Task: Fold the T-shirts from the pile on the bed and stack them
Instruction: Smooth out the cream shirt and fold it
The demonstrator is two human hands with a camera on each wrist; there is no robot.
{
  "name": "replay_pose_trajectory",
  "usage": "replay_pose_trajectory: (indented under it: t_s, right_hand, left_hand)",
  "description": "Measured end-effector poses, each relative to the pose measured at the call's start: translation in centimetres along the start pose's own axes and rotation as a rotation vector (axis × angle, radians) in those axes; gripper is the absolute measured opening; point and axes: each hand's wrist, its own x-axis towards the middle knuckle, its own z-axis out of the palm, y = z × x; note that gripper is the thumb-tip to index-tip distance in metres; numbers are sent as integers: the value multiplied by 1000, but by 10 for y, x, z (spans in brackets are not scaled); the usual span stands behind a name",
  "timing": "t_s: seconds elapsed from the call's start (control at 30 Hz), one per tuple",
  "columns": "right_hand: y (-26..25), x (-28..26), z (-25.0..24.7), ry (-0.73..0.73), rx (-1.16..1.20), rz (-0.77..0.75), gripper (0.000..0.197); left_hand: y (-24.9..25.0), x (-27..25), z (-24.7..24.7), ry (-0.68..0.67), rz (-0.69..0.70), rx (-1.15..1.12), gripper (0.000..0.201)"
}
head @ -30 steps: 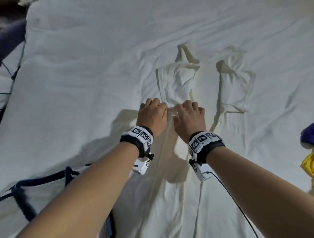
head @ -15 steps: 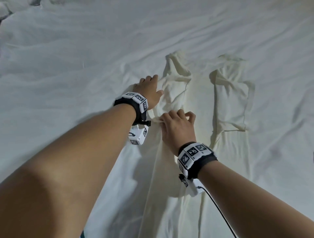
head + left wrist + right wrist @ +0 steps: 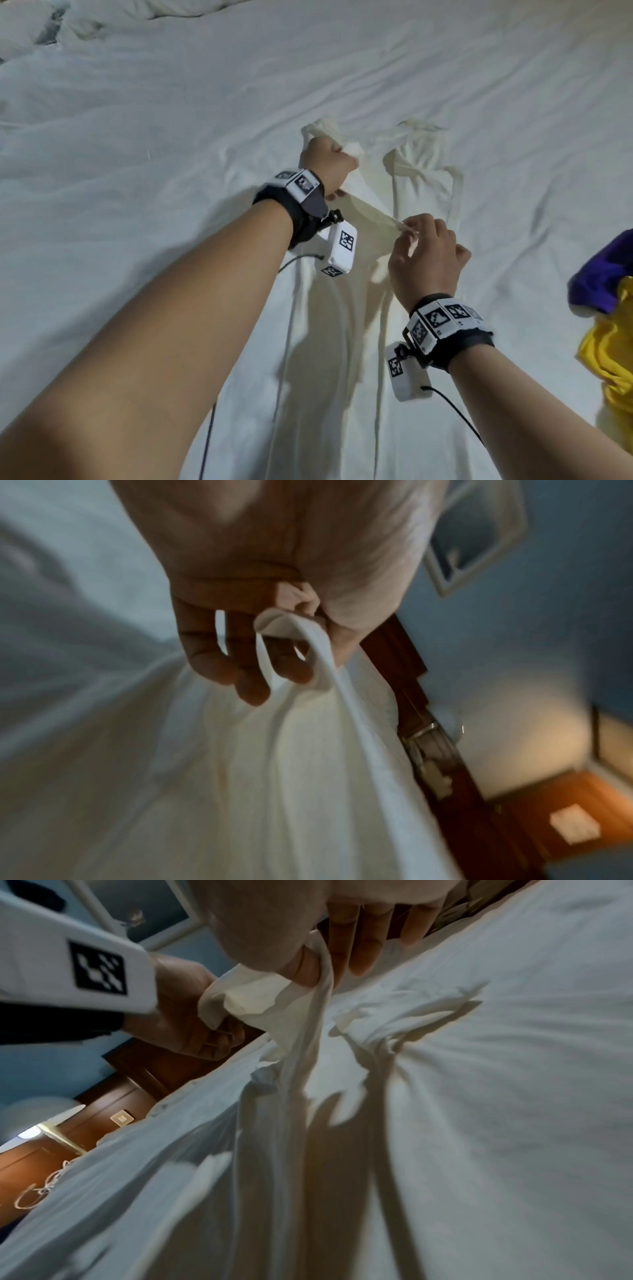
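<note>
White T-shirt (image 3: 346, 325) on bed sheet (image 3: 154, 113) | my left hand (image 3: 325, 164) clutches its bunched far end | my right hand (image 3: 424, 260) pinches its edge | purple and yellow garments (image 3: 606, 308) at right

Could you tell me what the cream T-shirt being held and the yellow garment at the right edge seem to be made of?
Cream T-shirt: likely a soft matte knit such as cotton jersey; it drapes limply and bunches in both hands, left hand and right hand.
Yellow garment: seems a smoother, shinier synthetic; its folds catch highlights.
</note>
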Motion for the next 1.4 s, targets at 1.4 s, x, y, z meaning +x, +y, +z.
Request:
replay_pose_trajectory:
  t_s: [1.4]
  right_hand:
    - [51, -63, 78, -473, -318, -271, 77]
  left_hand:
    - [-106, 90, 2, -341, 638, 1275, 78]
